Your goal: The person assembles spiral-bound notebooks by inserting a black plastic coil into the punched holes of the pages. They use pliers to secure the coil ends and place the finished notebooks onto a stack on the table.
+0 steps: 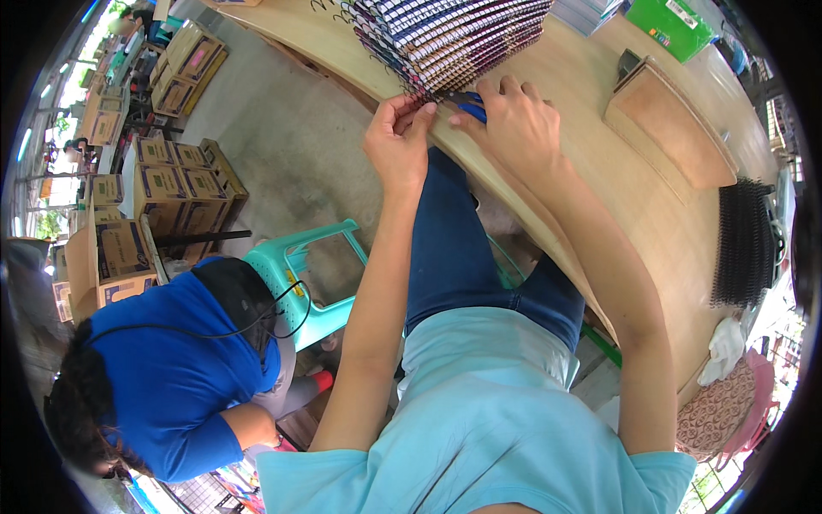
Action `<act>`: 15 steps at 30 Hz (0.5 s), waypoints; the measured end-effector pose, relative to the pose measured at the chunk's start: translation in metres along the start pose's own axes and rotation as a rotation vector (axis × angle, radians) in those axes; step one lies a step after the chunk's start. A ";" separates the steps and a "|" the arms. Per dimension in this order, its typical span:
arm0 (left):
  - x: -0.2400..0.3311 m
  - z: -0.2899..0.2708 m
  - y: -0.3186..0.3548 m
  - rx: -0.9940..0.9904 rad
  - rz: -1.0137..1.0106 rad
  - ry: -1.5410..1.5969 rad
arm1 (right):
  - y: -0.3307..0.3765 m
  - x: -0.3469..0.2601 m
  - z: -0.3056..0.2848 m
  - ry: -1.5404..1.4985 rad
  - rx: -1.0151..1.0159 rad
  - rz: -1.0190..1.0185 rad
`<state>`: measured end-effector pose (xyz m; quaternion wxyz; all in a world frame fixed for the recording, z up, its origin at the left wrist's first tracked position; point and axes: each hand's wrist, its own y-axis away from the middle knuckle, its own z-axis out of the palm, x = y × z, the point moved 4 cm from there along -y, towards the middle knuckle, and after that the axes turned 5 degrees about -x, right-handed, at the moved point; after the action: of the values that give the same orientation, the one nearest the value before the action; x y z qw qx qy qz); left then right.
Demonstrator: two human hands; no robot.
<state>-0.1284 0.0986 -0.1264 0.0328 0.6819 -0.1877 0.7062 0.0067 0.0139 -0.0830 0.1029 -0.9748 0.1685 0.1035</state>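
A tall stack of spiral-bound notebooks (454, 38) lies at the table's near edge, its rows of wire coils facing me. My left hand (399, 141) is at the stack's lowest corner, thumb and fingers pinched together on the end of a wire coil (419, 96). From the right, my right hand (518, 124) grips blue-handled pliers (469, 106). Their dark jaws point left at the same coil end, close to my left fingertips. Whether the jaws touch the wire is too small to tell.
On the wooden table (634, 223) stand a brown board holder (672, 120), a green box (672, 26) and a bundle of black coils (743, 244). A turquoise stool (287, 257) and a bent-over person in blue (171, 360) are at left, near stacked cartons (175, 188).
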 end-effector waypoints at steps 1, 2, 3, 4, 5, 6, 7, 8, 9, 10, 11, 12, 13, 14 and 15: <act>-0.001 0.000 0.001 0.005 -0.009 -0.009 | 0.001 0.000 0.000 0.001 0.015 -0.006; 0.000 0.000 0.002 0.009 -0.017 -0.016 | 0.002 -0.001 0.000 0.003 0.031 -0.012; 0.001 0.001 0.002 0.014 -0.025 -0.023 | 0.003 -0.001 0.000 0.005 0.046 -0.018; 0.001 0.001 0.002 0.015 -0.012 -0.027 | 0.004 0.000 0.000 0.013 0.040 -0.009; 0.001 0.002 0.002 0.018 0.001 -0.033 | 0.004 0.000 -0.001 0.019 0.033 -0.002; 0.001 0.002 0.003 0.021 0.014 -0.038 | 0.003 -0.001 -0.001 0.025 0.027 0.005; 0.000 0.002 0.003 0.032 0.002 -0.028 | 0.003 -0.002 0.000 0.034 0.043 -0.011; 0.003 0.003 0.003 0.039 -0.009 -0.017 | 0.002 -0.002 0.001 0.043 0.061 -0.023; 0.004 0.004 0.003 0.045 -0.020 -0.006 | 0.001 -0.003 0.000 0.052 0.078 -0.034; 0.005 0.004 0.003 0.051 -0.016 0.003 | 0.000 -0.001 0.001 0.024 0.016 -0.015; 0.005 0.004 0.003 0.058 -0.011 0.011 | -0.002 -0.001 0.002 -0.005 -0.044 0.003; 0.006 0.004 0.002 0.065 -0.006 0.019 | -0.004 0.000 0.003 -0.033 -0.105 0.023; 0.004 0.004 0.002 0.061 -0.008 0.027 | -0.004 0.002 0.002 -0.058 -0.124 0.034; 0.003 0.003 0.001 0.058 -0.009 0.035 | -0.004 0.006 0.002 -0.083 -0.142 0.045; 0.001 0.003 0.000 0.053 -0.009 0.044 | -0.003 0.008 0.002 -0.107 -0.159 0.056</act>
<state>-0.1259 0.0972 -0.1251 0.0220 0.6677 -0.1649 0.7257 0.0150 0.0146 -0.0862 0.0312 -0.9679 0.1812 0.1713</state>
